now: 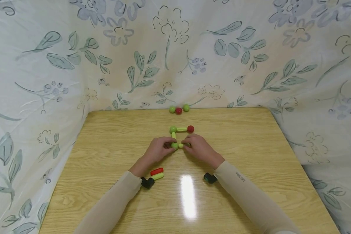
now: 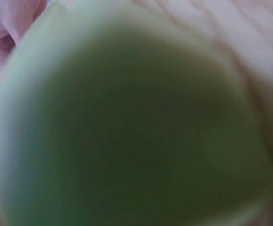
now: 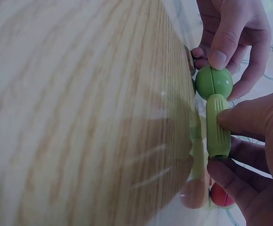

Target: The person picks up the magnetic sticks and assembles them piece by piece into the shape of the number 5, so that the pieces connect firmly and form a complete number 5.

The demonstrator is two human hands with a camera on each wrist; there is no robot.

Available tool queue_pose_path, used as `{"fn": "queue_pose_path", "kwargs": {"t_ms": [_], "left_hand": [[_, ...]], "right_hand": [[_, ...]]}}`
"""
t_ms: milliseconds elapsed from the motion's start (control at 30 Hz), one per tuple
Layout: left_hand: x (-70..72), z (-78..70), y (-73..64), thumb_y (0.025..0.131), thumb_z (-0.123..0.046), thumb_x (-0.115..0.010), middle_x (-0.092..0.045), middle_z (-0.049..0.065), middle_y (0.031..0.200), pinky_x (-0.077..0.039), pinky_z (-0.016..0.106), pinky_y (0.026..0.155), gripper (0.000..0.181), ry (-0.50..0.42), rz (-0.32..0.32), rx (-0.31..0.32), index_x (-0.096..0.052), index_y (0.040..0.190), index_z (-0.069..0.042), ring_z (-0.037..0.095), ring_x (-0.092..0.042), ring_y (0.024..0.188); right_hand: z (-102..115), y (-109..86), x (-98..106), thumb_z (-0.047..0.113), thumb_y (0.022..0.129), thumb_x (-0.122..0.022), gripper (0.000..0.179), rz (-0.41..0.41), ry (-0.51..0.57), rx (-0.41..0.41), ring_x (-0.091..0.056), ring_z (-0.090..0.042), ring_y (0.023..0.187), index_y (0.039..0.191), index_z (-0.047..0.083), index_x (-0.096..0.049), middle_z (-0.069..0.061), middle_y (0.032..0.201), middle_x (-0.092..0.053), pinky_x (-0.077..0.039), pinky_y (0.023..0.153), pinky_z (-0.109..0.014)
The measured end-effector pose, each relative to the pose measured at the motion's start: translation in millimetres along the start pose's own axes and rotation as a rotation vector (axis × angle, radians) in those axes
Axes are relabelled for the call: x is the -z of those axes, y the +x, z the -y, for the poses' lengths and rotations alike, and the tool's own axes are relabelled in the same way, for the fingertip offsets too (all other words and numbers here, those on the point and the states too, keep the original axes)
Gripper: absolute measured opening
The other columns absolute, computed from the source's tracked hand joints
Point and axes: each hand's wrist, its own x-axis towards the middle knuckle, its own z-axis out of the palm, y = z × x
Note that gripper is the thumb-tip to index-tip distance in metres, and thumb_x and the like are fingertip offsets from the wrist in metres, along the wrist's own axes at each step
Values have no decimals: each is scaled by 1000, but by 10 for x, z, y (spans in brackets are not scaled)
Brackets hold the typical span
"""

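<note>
My left hand (image 1: 160, 149) pinches a glossy green ball (image 1: 175, 146) between thumb and fingers. Opposite it, my right hand (image 1: 199, 148) grips a short ribbed yellow-green rod (image 3: 217, 126) whose one end meets that ball in the right wrist view. A second yellow-green rod (image 1: 174, 135) runs from the held ball to a farther green ball (image 1: 173, 129). From there a third rod (image 1: 181, 129) leads right to a red ball (image 1: 190, 129). A blurred green surface (image 2: 127, 122) fills most of the left wrist view.
Two green balls (image 1: 172, 109) and a red ball (image 1: 178, 111) lie at the wooden table's (image 1: 114, 130) back edge, before a floral cloth (image 1: 169, 65). A red rod (image 1: 157, 171) and a yellow-green rod (image 1: 158, 176) lie side by side near the left forearm.
</note>
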Motion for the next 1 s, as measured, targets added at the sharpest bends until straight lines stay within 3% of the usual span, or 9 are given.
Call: {"fn": "queue_pose_path", "kwargs": {"t_ms": [1000], "left_hand": [[23,-1,-5,98,-15,-85,-73,-4,97,-58,30,78,30,-9,9,8,-80,127,-12,10,-65,86]], "right_hand": [[7,-3,5,10,101,-78,20,3,25,-22,-68,-22,106,119,4,-82,-4,113,-75,-58,95,-42]]}}
